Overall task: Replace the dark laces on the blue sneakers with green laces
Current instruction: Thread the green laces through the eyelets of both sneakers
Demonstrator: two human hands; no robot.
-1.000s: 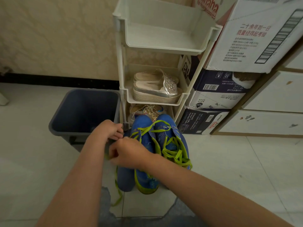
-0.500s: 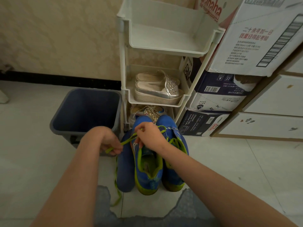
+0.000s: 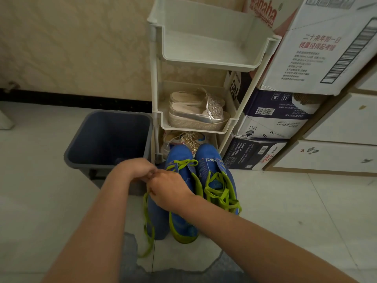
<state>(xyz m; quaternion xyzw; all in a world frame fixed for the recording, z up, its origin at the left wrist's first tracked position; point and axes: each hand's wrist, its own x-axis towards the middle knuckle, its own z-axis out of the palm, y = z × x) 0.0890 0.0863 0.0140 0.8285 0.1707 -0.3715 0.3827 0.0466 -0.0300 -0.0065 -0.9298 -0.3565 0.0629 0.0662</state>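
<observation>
Sneakers (image 3: pixel 206 155) stand before the rack (image 3: pixel 204 64) — bin (image 3: pixel 110 131) to its left, boxes (image 3: pixel 271 121) right.

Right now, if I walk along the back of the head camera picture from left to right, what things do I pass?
grey bin → white shelf rack → stacked cardboard boxes → white drawers. The blue sneakers and the hands overlap the bin and the rack, so they are left out.
</observation>
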